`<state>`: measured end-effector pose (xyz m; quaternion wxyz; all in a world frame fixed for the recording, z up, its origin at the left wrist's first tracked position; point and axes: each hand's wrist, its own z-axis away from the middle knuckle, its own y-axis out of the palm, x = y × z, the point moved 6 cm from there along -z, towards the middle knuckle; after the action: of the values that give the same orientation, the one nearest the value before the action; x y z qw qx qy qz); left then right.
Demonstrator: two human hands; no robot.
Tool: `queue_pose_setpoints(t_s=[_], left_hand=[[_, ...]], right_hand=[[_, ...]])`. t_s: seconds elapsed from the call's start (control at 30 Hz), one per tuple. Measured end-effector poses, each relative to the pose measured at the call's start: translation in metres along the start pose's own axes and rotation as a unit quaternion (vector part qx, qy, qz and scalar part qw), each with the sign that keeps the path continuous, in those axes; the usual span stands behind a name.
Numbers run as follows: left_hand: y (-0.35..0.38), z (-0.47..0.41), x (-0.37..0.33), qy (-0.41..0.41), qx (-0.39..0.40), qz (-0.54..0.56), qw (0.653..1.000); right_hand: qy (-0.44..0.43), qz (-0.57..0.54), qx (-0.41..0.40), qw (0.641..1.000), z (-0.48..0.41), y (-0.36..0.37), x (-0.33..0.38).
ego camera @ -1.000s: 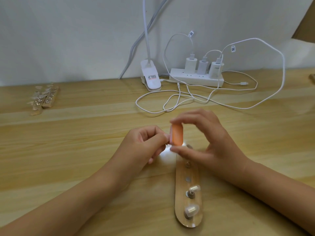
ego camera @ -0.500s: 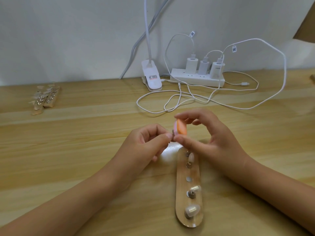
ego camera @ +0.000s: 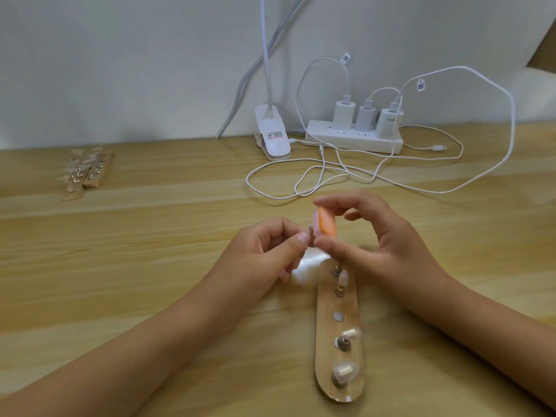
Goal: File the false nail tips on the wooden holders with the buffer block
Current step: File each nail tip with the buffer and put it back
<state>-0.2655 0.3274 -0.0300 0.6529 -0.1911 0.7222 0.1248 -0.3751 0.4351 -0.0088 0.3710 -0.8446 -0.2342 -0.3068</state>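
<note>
The wooden tabletop (ego camera: 150, 266) is carrying everything here, and the long wooden holder (ego camera: 326, 326) is lying front and centre, so take bearings from that. Just beyond its far end, both hands are working above the surface. The left hand (ego camera: 261, 251) is pinching a small peg (ego camera: 401, 232) between thumb and forefinger; it looks like one lifted from the holder, though the nail tip on it is too small to make out. The right hand (ego camera: 382, 245) is gripping the orange buffer block (ego camera: 416, 224) between thumb and fingertips, tilted, with its pink side touching the peg.

So the filing stroke itself is what is happening, one tip at a time. On the holder, nail tips (ego camera: 346, 371) are sitting on their pegs, and one round socket (ego camera: 339, 316) in the middle is showing empty.

Next, I'd judge, the peg is going back into that empty socket, which calls for a steady, careful placement. Well beyond the holder to its left, more holders (ego camera: 87, 173) are waiting.
</note>
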Motion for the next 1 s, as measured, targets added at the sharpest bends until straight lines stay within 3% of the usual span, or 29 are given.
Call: queue_pose_setpoints(t_s=[0.07, 0.17, 0.3, 0.43, 0.57, 0.7, 0.83, 0.93, 1.0], left_hand=[[0.001, 0.000, 0.001, 0.007, 0.008, -0.006, 1.000], [0.005, 0.001, -0.001, 0.028, 0.020, -0.021, 0.999], [0.004, 0.000, 0.001, 0.039, 0.017, -0.033, 0.999], [0.005, -0.001, 0.000, 0.052, 0.015, -0.046, 0.997], [0.002, 0.000, 0.001, 0.057, 0.013, -0.048, 0.997], [0.004, 0.000, -0.001, 0.061, 0.015, -0.051, 0.997], [0.001, 0.000, 0.001, 0.055, 0.006, -0.039, 0.998], [0.004, 0.000, -0.001, 0.061, 0.015, -0.038, 0.997], [0.002, 0.000, -0.001, 0.059, 0.008, -0.032, 0.998]], right_hand=[[0.038, -0.024, -0.002, 0.999, -0.001, -0.001, -0.003], [-0.034, 0.003, 0.022, 0.999, 0.002, 0.002, 0.008], [0.046, -0.023, -0.007, 0.999, -0.001, -0.003, -0.004], [-0.077, 0.052, 0.014, 0.996, 0.005, 0.001, 0.016], [0.027, -0.004, -0.030, 0.999, -0.001, -0.007, 0.000], [-0.061, 0.030, 0.012, 0.998, 0.004, 0.001, 0.012], [0.029, -0.019, -0.018, 0.999, 0.000, -0.005, -0.001], [-0.074, 0.039, -0.002, 0.997, 0.004, -0.002, 0.015], [-0.045, 0.028, -0.005, 0.999, 0.003, -0.001, 0.010]])
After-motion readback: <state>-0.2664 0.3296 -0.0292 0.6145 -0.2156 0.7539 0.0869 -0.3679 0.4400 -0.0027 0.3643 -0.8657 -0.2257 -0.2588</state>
